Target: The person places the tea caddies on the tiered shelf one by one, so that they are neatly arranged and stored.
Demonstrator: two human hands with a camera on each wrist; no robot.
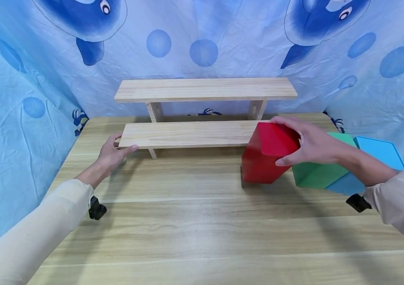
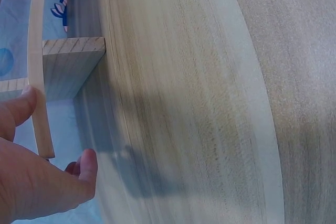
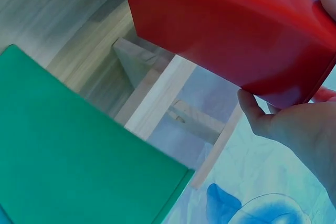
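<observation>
**A:** Two hands busy at once, so what's sketchy in the head view?

**B:** That smooth red rectangular box point(image 1: 266, 162) is right in front of the right end of the lower pale wooden shelf board point(image 1: 187, 134). A sloppy swing could knock the board, or bump the green rectangular box point(image 1: 319, 174) just beside it. Right hand point(image 1: 315, 142) reaches over the top, fingers and thumb clamped across the red box. Left hand point(image 1: 110, 156) is out at the board's left end.

**A:** Left wrist cam?

**B:** Looks like a light touch imo, so a bump at the far end might skew the board. Thumb's against the front edge, other fingers bent past the end. Can't tell if they're really gripping.

**A:** And right wrist?

**B:** Red box is grasped near its top only, and those sides look slick, so it could pivot if the hold slips. Thumb and fingers are spread round that end. Can't tell whether its base touches the wooden table point(image 1: 202, 229).
</observation>
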